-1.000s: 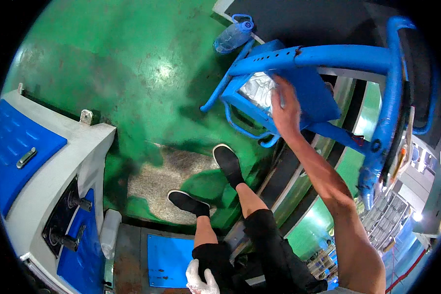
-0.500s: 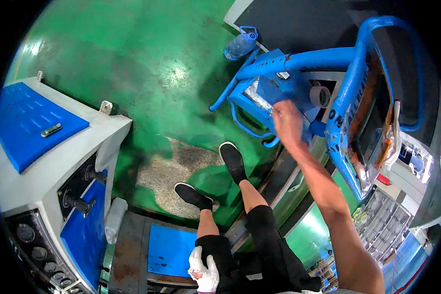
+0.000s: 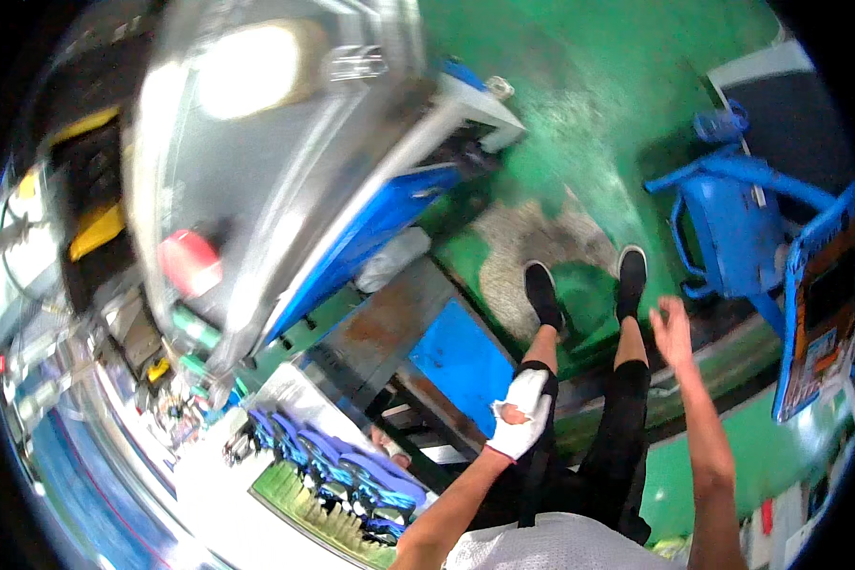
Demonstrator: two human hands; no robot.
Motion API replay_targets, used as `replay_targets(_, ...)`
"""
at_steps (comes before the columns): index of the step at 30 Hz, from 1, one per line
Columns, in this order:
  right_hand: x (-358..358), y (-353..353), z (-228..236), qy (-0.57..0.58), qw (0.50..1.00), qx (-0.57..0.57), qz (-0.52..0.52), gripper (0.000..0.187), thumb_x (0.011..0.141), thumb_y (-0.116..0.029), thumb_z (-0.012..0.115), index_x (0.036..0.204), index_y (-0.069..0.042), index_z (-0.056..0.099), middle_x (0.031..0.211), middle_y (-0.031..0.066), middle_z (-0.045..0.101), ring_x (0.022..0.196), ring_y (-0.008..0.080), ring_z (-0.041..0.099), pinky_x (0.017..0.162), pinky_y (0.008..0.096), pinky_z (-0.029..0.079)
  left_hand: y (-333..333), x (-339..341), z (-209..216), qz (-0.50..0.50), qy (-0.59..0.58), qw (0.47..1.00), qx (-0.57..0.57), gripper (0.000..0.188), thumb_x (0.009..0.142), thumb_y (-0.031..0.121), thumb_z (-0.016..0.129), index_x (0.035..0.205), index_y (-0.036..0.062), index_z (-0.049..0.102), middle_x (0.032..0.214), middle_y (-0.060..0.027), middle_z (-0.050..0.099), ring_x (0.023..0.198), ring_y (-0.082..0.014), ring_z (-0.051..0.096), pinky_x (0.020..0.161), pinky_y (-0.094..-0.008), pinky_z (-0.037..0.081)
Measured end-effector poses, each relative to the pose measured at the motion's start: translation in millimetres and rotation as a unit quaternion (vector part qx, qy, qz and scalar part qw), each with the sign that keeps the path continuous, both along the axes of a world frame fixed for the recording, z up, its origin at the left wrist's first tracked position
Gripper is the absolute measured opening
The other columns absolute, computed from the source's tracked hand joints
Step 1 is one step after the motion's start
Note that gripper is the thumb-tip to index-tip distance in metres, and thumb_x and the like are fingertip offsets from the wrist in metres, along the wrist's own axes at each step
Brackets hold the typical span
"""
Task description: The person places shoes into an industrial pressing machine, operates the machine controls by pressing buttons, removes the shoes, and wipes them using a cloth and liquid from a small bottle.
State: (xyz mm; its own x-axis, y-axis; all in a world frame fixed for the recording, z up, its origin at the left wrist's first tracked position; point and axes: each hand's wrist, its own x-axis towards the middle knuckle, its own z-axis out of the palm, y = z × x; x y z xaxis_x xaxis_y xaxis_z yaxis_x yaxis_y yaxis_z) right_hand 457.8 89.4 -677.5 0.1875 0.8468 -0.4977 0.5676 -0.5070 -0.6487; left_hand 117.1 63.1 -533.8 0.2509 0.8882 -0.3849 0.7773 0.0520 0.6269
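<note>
My left hand (image 3: pixel 522 414) wears a white glove, torn so that some skin shows, and lies on my left thigh with its fingers stretched out. Bare and held in the air beyond my right knee, my right hand (image 3: pixel 673 331) has loosely bent fingers that are a little apart, with nothing visible in them. Nearest to it, on the right, stands a blue metal box (image 3: pixel 731 228) within a blue tubular frame (image 3: pixel 771 175). A framed panel (image 3: pixel 822 304) sits at the frame's near right end.
A blue-tinted water bottle (image 3: pixel 718 124) stands beyond the frame. To the left is a machine with a blurred, shiny top (image 3: pixel 285 123) and a red part (image 3: pixel 190 264). A blue plate (image 3: pixel 464 361) lies on the bench beside my left leg. Blue-purple parts (image 3: pixel 351 465) fill a rack behind it.
My view has swung left, bringing in the shiny machine top and the rack. My right hand has drawn back from the blue box. My left hand still rests on my thigh.
</note>
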Motion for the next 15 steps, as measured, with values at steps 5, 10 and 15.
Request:
replay_targets(5, -51, -50, 133, 0.122, 0.990, -0.061, 0.046, 0.022, 0.098, -0.011, 0.064, 0.115, 0.002, 0.060, 0.096, 0.0102, 0.064, 0.086, 0.0181, 0.061, 0.078, 0.0322, 0.051, 15, 16, 87, 0.061, -0.042, 0.997, 0.005, 0.044, 0.092, 0.011, 0.066, 0.135, 0.0033, 0.057, 0.128, -0.0208, 0.063, 0.121, -0.0382, 0.059, 0.102, -0.0442, 0.049)
replay_targets(10, -69, -9, 215, 0.223, 0.955, -0.175, 0.092, 0.019, 0.101, -0.014, 0.062, 0.115, 0.000, 0.059, 0.091, -0.0001, 0.061, 0.080, 0.0060, 0.055, 0.072, 0.0236, 0.047, 10, 4, 173, 0.194, -0.082, 0.972, 0.108, 0.040, 0.091, 0.010, 0.068, 0.130, 0.0037, 0.059, 0.122, -0.0187, 0.065, 0.112, -0.0369, 0.064, 0.093, -0.0425, 0.053)
replay_targets(15, -71, 65, 257, 0.166, 0.946, -0.049, 0.274, 0.018, 0.100, -0.016, 0.063, 0.105, 0.001, 0.062, 0.079, 0.0014, 0.062, 0.070, 0.0071, 0.056, 0.062, 0.0242, 0.046, -37, -22, 244, 0.316, -0.080, 0.934, 0.145, 0.035, 0.097, 0.018, 0.062, 0.130, 0.0058, 0.060, 0.124, -0.0175, 0.064, 0.115, -0.0372, 0.063, 0.098, -0.0430, 0.051)
